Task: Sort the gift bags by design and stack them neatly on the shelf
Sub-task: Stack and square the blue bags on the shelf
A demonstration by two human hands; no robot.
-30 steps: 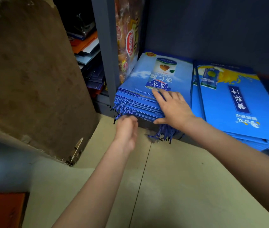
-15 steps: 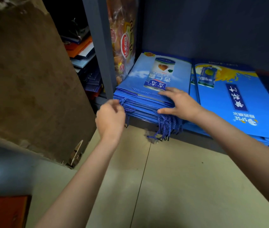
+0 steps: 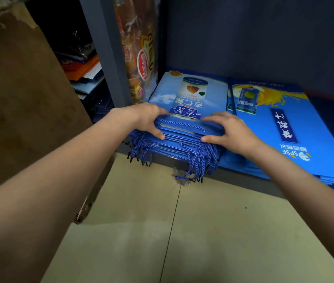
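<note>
A stack of flat blue gift bags with a can design (image 3: 190,92) lies on the lowest shelf (image 3: 243,178), its blue rope handles (image 3: 200,162) hanging over the front edge. My left hand (image 3: 147,119) grips the stack's near left corner, fingers on top and thumb against the edges. My right hand (image 3: 229,129) grips the near right corner the same way. Right beside it lies a second stack of blue gift bags with a carton and yellow splash design (image 3: 280,127).
A grey shelf post (image 3: 109,58) stands left of the stacks, with a clear snack packet (image 3: 141,56) leaning beside it. Orange and dark flat items (image 3: 84,76) are piled in the left bay. A brown cardboard sheet (image 3: 19,99) stands at left. Beige floor tiles (image 3: 162,231) lie below.
My left hand rose from below the hanging handles onto the stack's near left corner. My right hand slid to the near right corner. The view moved closer to the shelf.
</note>
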